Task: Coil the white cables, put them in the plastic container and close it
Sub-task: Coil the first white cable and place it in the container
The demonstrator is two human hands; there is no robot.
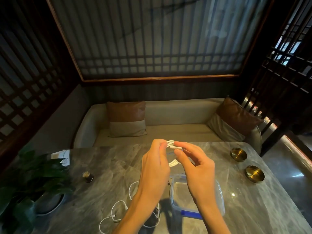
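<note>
A coiled white cable [172, 163] hangs in the air above the table, held between both hands. My left hand [156, 163] pinches the top of the coil from the left. My right hand [196, 166] pinches the cable's plug end at the top right. Below my right wrist stands the clear plastic container [175, 195] with blue clips, open, its inside partly hidden by my arm. A second white cable [118, 211] lies loose and uncoiled on the marble table [253, 200], under my left forearm.
A potted plant [32, 179] fills the table's left side. A small dark jar [88, 176] stands near it. Two brass ashtrays [238, 154] [254, 173] sit at the right. A sofa with cushions [126, 119] lies beyond the far edge.
</note>
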